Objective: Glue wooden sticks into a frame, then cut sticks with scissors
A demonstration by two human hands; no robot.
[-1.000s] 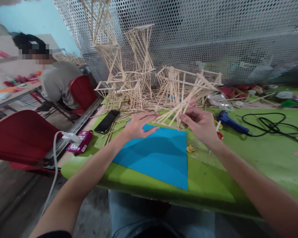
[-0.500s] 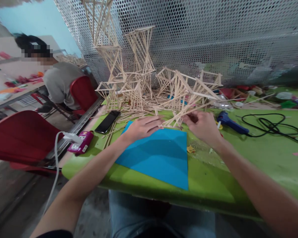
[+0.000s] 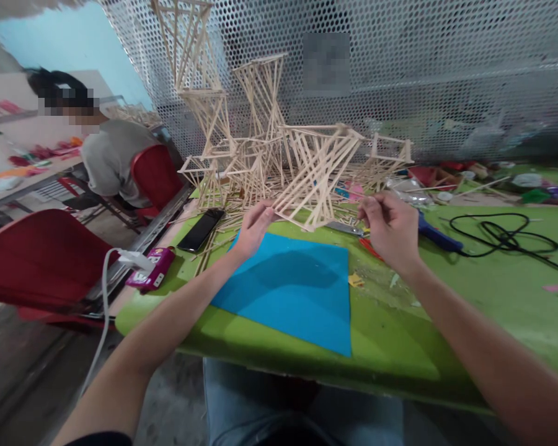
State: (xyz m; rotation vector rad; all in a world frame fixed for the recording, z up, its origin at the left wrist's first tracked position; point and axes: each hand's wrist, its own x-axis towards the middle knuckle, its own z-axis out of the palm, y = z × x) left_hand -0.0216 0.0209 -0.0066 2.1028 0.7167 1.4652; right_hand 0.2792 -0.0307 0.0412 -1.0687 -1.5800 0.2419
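A twisted frame of thin wooden sticks (image 3: 318, 176) is tilted above the table, its lower end over the back edge of a blue sheet (image 3: 288, 303). My left hand (image 3: 253, 230) pinches the lower left corner of that frame between thumb and fingers. To the right, my right hand (image 3: 390, 229) is apart from the frame, thumb and fingertips pressed together. Whatever is in that pinch, if anything, is too small to make out. Behind my right wrist lies a blue glue gun (image 3: 439, 236), partly covered.
More stick frames, including a tall tower (image 3: 190, 74), stand among loose sticks before a perforated metal panel (image 3: 446, 80). A phone (image 3: 201, 229) and a purple power adapter (image 3: 152, 268) lie left. A black cable (image 3: 506, 232) coils right. A person (image 3: 116, 155) sits at far left.
The stick frame has been raised and turned from its low position. My left hand has moved left to its corner, and my right hand has come off it, slightly to the right.
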